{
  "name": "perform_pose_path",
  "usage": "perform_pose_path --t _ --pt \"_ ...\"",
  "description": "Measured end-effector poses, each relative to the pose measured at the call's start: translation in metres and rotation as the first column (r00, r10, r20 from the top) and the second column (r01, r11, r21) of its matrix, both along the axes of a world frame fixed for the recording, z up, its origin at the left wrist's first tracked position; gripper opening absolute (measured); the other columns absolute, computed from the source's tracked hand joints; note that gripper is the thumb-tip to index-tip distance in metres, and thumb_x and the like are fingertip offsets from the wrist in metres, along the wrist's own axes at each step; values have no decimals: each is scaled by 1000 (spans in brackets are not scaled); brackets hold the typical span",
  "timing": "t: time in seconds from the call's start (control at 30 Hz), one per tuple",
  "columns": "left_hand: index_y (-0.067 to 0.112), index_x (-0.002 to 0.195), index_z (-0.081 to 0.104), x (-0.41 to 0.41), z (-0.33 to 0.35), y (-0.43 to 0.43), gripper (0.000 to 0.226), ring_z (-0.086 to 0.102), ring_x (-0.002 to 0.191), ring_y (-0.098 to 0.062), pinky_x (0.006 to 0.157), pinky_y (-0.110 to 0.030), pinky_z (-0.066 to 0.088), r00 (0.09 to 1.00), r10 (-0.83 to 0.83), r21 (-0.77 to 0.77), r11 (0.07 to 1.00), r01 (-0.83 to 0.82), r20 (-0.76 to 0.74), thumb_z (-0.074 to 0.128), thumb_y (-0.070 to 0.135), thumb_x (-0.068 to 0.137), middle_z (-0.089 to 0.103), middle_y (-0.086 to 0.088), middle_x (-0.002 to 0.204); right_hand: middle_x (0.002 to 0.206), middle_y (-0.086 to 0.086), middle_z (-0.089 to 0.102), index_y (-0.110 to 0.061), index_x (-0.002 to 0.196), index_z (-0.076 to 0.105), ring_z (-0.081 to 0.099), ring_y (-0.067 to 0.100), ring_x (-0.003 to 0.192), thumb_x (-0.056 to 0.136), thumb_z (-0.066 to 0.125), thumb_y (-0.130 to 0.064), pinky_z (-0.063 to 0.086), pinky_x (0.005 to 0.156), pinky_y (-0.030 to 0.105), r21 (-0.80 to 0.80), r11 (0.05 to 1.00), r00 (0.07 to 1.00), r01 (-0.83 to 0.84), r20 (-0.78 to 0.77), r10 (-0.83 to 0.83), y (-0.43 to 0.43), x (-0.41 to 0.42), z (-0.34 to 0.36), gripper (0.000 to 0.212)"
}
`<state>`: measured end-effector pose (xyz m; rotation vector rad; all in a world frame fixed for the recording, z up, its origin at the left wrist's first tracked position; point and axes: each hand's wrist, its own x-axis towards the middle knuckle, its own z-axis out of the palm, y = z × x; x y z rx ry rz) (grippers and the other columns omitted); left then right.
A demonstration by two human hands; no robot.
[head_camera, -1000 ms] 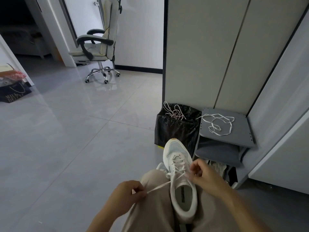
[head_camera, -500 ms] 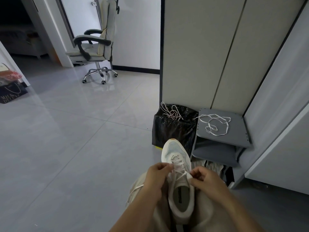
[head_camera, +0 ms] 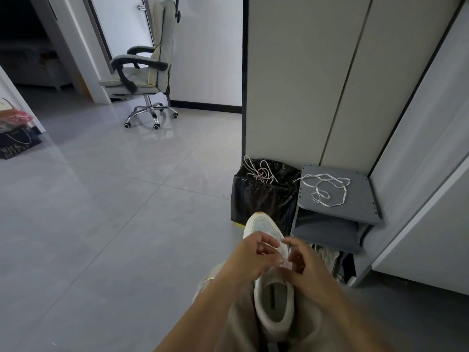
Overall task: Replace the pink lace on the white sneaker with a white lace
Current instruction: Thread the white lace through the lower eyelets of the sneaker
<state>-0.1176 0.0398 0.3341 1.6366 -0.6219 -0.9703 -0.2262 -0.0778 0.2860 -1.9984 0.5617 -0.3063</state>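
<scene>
**Both hands closed in over the eyelets**

A second earlier the left hand had been out to the side, drawing a strand taut away from the shoe; it had since swung back in. The left hand [head_camera: 253, 252] and right hand [head_camera: 303, 262] were now almost touching above the lacing of the white sneaker [head_camera: 264, 224]. That looked to me like one pull-through finished and the next eyelet being worked. So I judged the lacing to be mid-way, not done.

The sneaker lay on the person's lap, toe pointing away, its opening towards the body. The left hand's fingers were curled and pinched a thin pale strand of the threaded lace [head_camera: 272, 246] just over the tongue. The right hand's fingers were bent in close against the same spot, but whether they gripped anything I could not tell. Nor could I make out the strand's colour for certain.

Well beyond the hands, a white lace [head_camera: 327, 186] lay loose on the grey shelf [head_camera: 360, 199]. Beside it, a pink-flecked lace [head_camera: 258, 171] was heaped on the black bin bag [head_camera: 261, 199].
</scene>
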Motion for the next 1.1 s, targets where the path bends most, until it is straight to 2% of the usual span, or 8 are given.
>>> perform_pose_path --t 0.13,0.27,0.4,0.53,0.63,0.8,0.97,1.1 --pt "12 89 56 5 17 -1 19 33 35 -1 34 -12 25 998 -51 -186 982 43 -36 58 -6 84 60 5 68 80 -1 57 -43 75 64 55 9 75 71 68 -40 41 65 12 -46 999 981 -2 196 11 5 18 19 6" --pt "9 84 57 36 16 12 16 23 34 -4 33 -13 16 944 220 -259 924 -283 -246 58 -7 82 53 4 53 78 -6 50 -30 72 62 51 -3 72 81 69 -17 37 64 6 -201 977 991 64 129 -38 -22 20 26 17" --pt "8 79 55 59 -6 33 11 26 37 -6 33 -15 16 879 397 -177 876 -448 -263 60 -2 84 49 3 54 88 -3 57 -23 75 65 53 -2 77 86 63 -12 38 67 4 -177 980 991 90 114 -70 -44 9 33 15" --pt "5 88 58 62 -21 39 6 34 41 -9 35 -16 26 899 439 18 898 -439 13 62 4 85 55 -6 68 79 -2 68 -25 81 66 62 3 74 93 52 -13 46 68 8 -47 996 988 73 139 -66 -41 8 44 22" --pt "14 95 56 54 -23 29 11 45 49 -11 42 -15 36 925 227 137 951 -278 303 62 12 86 58 -4 83 77 -2 68 -22 86 68 62 -1 72 94 50 -13 46 69 8 -65 997 997 -43 68 48 -26 16 43 21" --pt "19 95 54 44 -30 23 10 52 57 -8 55 -20 44 893 -26 359 921 -154 449 60 21 87 57 3 78 86 -11 65 -27 88 64 60 -6 76 94 50 -21 42 69 9 -88 996 998 -15 -60 9 -19 14 28 16" --pt "17 81 66 37 -12 21 10 43 39 -1 48 -13 37 922 -13 85 996 -22 387 61 11 88 61 8 60 116 -24 41 -27 123 53 45 -7 98 89 59 -22 34 86 9 -352 914 979 -204 -65 194 0 34 20 35" --pt "12 78 67 43 0 19 14 42 40 -5 42 -13 33 933 196 -101 980 -173 302 60 3 86 61 2 61 76 -10 56 -19 80 66 45 5 75 89 60 -26 36 68 24 -441 873 978 -210 -103 183 -2 48 29 13"
